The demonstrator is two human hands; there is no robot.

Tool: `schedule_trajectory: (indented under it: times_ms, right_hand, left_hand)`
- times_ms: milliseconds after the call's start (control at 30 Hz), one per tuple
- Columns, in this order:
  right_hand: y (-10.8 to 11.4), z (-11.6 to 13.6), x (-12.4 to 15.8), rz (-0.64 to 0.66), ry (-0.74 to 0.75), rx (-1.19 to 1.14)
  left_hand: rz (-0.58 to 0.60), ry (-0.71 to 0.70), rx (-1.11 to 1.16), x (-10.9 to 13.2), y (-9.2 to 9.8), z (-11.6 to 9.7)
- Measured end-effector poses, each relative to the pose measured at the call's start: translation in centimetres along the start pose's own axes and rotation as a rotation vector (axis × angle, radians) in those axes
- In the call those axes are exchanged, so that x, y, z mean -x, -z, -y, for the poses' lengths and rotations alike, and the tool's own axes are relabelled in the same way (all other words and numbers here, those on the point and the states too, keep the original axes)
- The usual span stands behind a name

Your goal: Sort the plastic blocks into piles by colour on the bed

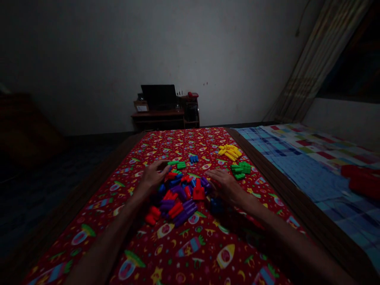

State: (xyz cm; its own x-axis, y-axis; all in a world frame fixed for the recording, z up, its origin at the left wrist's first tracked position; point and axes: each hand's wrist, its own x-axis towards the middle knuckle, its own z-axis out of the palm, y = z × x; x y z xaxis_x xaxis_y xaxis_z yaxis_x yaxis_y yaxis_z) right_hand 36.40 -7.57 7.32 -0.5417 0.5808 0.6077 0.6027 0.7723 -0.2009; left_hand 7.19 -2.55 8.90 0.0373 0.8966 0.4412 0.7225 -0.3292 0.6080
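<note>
While Two Hands Flank a Heap of Plastic Building Blocks, Sorted Yellow and Green Groups Lie Beyond

As the left hand and the right hand stand well apart, the mixed heap of plastic building blocks lies between them on a red rocket-print cloth. Red, purple and blue pieces make up most of the heap. The left hand is at its far left edge with the fingers bent; whether it is clamped on a piece cannot be told in the dim light. Just beyond its fingertips lie some loose green blocks. The right hand reaches in from the other side, its fingers extended toward a purple block; its underside is hidden, so one cannot tell whether it grips anything. A dark blue block sits in shadow below that wrist.

Farther off, a small blue block piece lies alone, past the heap. Near the cloth's right edge, a yellow group is gathered, with a green group nearer the person. To the right spreads blue plaid bedding with a red garment-like cloth on it. Against the far wall, a desk bears a dark monitor.
</note>
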Motion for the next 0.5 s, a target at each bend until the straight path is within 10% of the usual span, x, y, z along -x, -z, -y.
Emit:
schedule_trajectory:
  times_ms: [267,500]
  right_hand:
    - [-0.4,2.3,0.2,-0.016,0.078,0.051]
    - [3.7,-3.6,0.7,-0.006,-0.388,0.341]
  left_hand:
    - [0.416,-0.182,0.318,5.4,-2.9,-9.0]
    - [0.331,-0.144,-0.140,2.3,1.1,-3.1]
